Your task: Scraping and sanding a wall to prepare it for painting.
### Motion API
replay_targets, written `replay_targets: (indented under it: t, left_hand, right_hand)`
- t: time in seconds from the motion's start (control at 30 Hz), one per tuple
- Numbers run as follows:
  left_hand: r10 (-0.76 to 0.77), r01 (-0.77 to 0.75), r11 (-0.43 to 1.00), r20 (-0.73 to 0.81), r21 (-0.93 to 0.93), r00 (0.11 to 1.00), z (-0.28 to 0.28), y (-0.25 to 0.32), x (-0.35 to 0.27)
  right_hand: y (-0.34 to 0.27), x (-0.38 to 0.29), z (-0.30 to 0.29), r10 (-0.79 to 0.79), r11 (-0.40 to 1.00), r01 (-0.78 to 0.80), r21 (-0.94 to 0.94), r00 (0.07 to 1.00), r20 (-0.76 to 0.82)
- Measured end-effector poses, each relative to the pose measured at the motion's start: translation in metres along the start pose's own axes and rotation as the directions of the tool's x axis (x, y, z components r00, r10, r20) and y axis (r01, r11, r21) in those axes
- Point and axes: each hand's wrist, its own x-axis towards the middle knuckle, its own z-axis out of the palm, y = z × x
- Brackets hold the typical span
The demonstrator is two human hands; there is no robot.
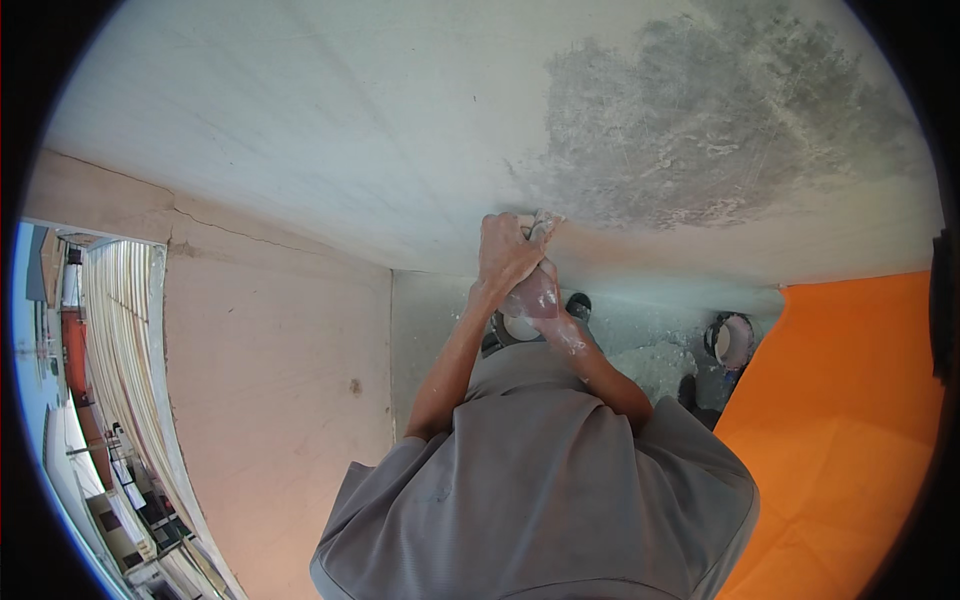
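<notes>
My left hand [504,251] is raised close to the pale wall [360,142], its fingers curled. Whether they close on a tool is hidden. Right beside it, partly overlapped, is my right hand [550,229], smeared with white paste like the forearm below it. A flat, reddish-brown plate [534,294], probably a scraper or putty board, lies over my right wrist with white smears on it; my right hand seems to grip it. A rough grey patch [720,127] with whitish marks spreads over the wall to the right of my hands.
A bucket [517,328] stands on the floor beneath my arms, by my dark shoe [578,305]. Farther right is a paste-crusted bucket [731,341]. An orange sheet [832,427] hangs at the right. A cracked side wall [277,360] ends at an opening [120,300] on the left.
</notes>
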Motion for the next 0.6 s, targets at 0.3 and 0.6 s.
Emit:
replay_targets:
  t: [0.3, 0.6]
  left_hand:
    - [-0.032, 0.022, 0.967, -0.037, -0.252, 0.999, 0.039, -0.038, 0.005]
    - [-0.068, 0.191, 0.550, 0.184, -0.813, 0.980, 0.069, -0.057, 0.004]
  right_hand:
    - [-0.008, 0.007, -0.034, -0.048, 0.882, -0.124, -0.455, 0.936, -0.348]
    - [-0.037, 0.005, -0.032, -0.428, 0.319, -0.222, -0.921, 0.834, -0.349]
